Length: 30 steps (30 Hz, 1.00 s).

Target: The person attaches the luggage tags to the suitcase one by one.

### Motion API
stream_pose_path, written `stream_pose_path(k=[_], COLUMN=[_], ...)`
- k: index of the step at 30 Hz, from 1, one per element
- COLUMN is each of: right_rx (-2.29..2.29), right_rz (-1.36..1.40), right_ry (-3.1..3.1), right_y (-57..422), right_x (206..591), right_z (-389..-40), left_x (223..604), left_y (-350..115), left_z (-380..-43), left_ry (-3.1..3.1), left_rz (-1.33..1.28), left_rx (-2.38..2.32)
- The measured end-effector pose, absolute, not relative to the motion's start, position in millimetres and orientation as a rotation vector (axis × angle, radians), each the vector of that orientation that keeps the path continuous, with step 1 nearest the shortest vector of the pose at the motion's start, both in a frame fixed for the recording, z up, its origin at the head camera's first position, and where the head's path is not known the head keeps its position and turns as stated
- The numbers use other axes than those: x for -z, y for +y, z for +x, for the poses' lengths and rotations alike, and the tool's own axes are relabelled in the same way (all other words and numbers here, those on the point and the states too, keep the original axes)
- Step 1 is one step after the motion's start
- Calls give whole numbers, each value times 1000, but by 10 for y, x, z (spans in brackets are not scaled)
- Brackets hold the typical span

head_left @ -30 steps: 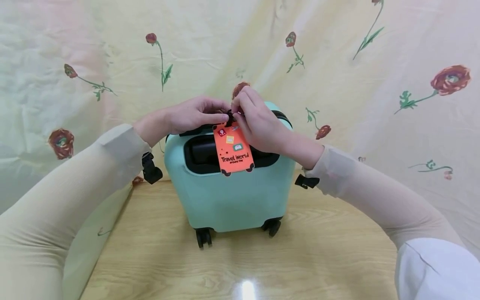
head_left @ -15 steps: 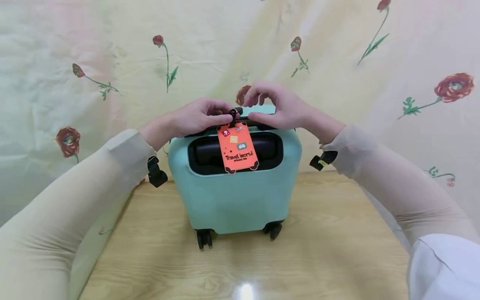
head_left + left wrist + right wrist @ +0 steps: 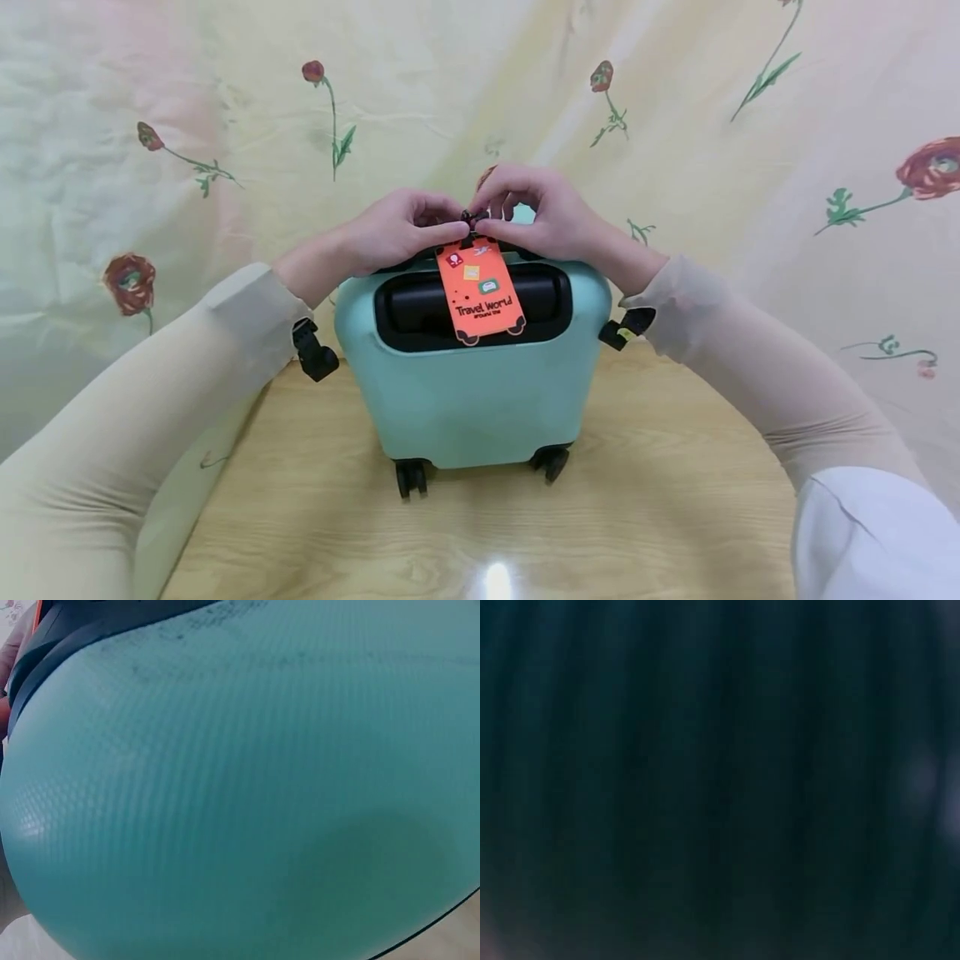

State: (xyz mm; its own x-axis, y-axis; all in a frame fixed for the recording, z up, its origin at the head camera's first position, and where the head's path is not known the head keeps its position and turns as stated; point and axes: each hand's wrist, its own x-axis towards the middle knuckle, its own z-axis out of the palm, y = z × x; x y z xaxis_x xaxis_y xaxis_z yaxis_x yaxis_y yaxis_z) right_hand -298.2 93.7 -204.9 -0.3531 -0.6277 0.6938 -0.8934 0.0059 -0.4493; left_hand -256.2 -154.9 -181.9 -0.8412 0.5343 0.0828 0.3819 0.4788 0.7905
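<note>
A mint-green suitcase (image 3: 480,400) stands upright on its black wheels in the head view. Against its front, over a black handle recess (image 3: 405,308), hangs an orange luggage tag (image 3: 483,304) printed "Travel World". My left hand (image 3: 393,233) pinches the tag's black strap (image 3: 468,239) between thumb and fingers, at the suitcase's top. From the other side, my right hand (image 3: 547,212) pinches the strap's upper part, its thumb near the left thumb. Fingers hide much of the strap. Suitcase shell (image 3: 247,787) fills most of the left wrist view; the right wrist view is dark and blurred.
The suitcase is on a wood-grain tabletop (image 3: 600,517). Close behind it hangs a pale floral cloth (image 3: 420,100), which also runs along the left and right sides. Black straps with buckles (image 3: 315,354) hang from both wrists.
My right hand came off the strap and drew back to the right, then returned to pinch it again. The left hand kept its hold. Suitcase and tag sit slightly further right in view.
</note>
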Motion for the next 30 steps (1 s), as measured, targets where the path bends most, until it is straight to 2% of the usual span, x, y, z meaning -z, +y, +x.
stream_pose_path(k=[12, 22, 30], right_rx=[-1371, -1162, -999], right_rz=[1586, 1486, 1524], right_ry=[-1923, -1918, -1793], right_y=[958, 1029, 1013], right_x=[2119, 2142, 2146], right_z=[-2953, -2944, -2901], left_x=[1821, 1804, 1830], left_y=[-1539, -1451, -1475], left_z=[-2548, -2611, -2613], left_ry=[2473, 2428, 2459], left_rz=[862, 897, 976], left_rx=[-1269, -1244, -1228])
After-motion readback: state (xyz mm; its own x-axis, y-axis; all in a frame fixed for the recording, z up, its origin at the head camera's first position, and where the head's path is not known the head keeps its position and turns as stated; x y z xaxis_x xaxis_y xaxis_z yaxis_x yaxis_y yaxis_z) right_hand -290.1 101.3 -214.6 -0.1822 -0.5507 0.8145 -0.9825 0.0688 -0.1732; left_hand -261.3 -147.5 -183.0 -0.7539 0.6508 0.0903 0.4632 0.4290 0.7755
